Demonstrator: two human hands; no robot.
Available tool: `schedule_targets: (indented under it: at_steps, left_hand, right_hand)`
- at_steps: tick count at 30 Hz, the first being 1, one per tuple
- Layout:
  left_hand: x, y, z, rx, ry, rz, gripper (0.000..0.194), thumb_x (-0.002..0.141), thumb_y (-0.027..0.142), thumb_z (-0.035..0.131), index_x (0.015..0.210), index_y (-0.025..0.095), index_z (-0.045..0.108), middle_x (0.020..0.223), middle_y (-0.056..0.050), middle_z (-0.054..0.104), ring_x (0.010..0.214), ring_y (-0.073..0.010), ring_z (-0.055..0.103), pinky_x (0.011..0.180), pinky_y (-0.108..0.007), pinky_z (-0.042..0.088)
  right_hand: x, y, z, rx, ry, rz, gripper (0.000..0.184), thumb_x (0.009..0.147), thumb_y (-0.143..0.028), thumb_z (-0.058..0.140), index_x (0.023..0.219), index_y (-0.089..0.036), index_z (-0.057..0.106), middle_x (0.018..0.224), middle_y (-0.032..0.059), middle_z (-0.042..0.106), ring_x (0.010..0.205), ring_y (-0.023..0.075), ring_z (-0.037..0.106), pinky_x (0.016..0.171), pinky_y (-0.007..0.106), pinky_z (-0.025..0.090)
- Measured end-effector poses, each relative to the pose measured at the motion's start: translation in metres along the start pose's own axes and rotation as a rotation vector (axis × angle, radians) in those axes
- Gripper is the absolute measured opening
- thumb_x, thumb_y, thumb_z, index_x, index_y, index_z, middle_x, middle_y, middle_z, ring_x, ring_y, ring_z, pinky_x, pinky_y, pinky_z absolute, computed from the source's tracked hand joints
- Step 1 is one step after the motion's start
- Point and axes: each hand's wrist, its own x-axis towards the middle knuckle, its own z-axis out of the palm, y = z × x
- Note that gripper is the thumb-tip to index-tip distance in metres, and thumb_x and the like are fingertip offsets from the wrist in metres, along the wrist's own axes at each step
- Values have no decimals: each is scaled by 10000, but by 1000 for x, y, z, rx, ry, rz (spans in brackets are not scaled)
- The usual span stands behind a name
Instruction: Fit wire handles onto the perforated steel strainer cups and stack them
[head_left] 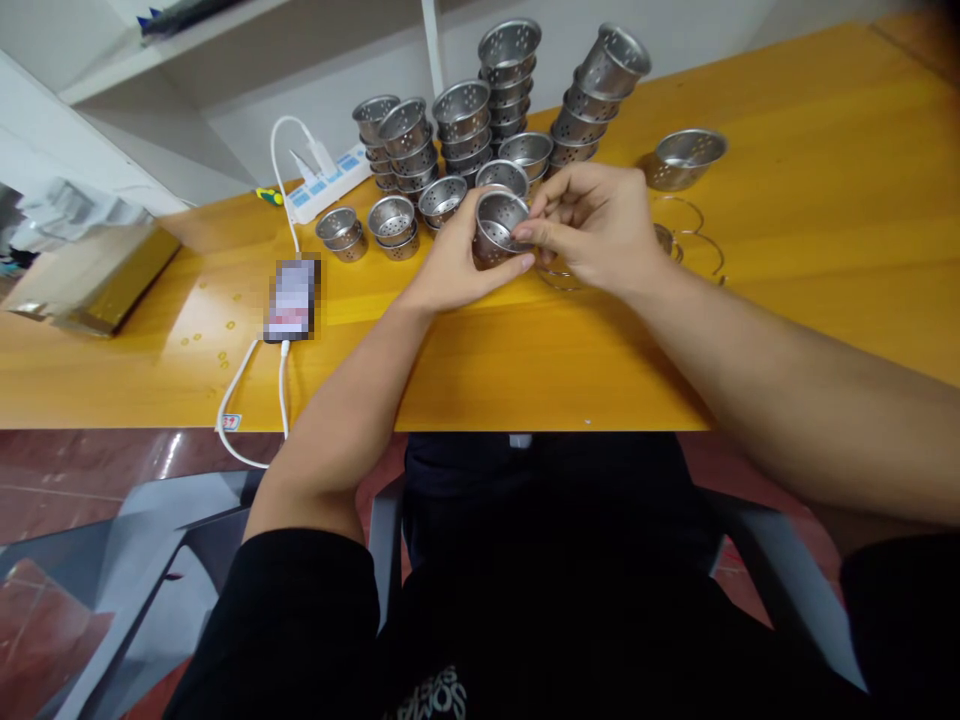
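From here, the left grip is cradling a metal cup in front of the stacks, over the tabletop. The right grip is pinching near the rim, fingertips almost together; I'm not managing to tell whether they're holding anything. The cup is looking light, stiff, slightly slippery and hardly fragile, its outer wall probably offering the surest hold.

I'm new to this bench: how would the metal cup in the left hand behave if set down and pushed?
Since it looks thin-walled and perforated, the metal cup is probably stiff yet light. Its smooth surface may slide easily on the tabletop. It seems wider at the rim than the base, so could tip if pushed high.
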Motion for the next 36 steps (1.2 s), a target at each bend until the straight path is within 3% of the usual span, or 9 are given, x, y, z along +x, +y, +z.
schedule_targets:
  at_steps: [11,21,24,30,36]
  left_hand:
    - [-1,2,1,25,13,-40,946,937,1002,624,1538,285,488,1444,-115,701,1369,-336,750,1255,-550,582]
    - [-2,2,0,52,26,-51,951,942,1004,608,1549,278,522,1436,-116,716,1361,-333,759,1251,-551,593]
    - [-2,-1,1,62,34,-51,983,939,1004,614,1600,288,482,1477,-120,696,1408,-347,742,1272,-562,578]
    - [0,-12,3,82,103,-26,1011,974,1004,535,1686,316,330,1605,-148,608,1552,-361,656,1327,-565,524]
    - [-1,-13,4,77,125,-25,1030,978,1015,502,1716,339,254,1639,-156,576,1579,-353,643,1343,-569,525]
  right_hand:
    - [-2,-2,2,-130,38,37,632,753,-876,1019,849,-339,700,730,-24,668,551,200,560,496,406,488]
    - [-4,-3,5,-146,58,44,604,746,-857,1034,833,-341,733,750,-3,687,597,219,579,573,442,567]
    - [-4,-6,3,-219,43,34,583,787,-883,988,872,-358,750,817,26,726,689,256,613,688,486,630]
    - [-6,-17,-6,-404,63,-151,403,1052,-799,770,1142,-411,830,1159,112,768,951,332,667,953,581,634]
    - [-9,-22,-9,-456,-42,-164,182,1092,-628,774,1182,-474,813,1404,92,737,1298,406,646,1100,642,599]
